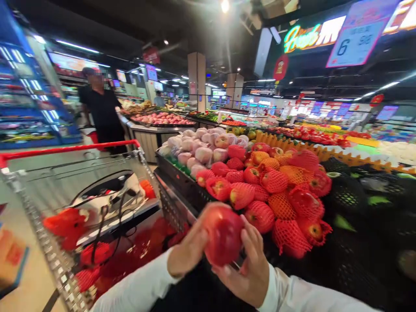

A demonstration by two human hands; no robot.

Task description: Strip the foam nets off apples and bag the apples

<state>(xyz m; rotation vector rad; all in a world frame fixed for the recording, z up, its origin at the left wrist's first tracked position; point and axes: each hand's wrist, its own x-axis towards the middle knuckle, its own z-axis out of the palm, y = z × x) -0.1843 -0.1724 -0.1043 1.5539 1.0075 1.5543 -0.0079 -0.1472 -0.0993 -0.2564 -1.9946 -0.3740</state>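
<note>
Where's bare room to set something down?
Pale floor shows bare between the red-handled metal cart and the blurred orange object at far left. Crowded: the black produce bin, heaped with netted red apples, and the cart, around its cream bag. Your left hand and right hand hold a glossy red apple.

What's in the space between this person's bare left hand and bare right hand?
In the head view, a glossy, round red fruit fills that space, touching both the left hand and the right hand.
</note>
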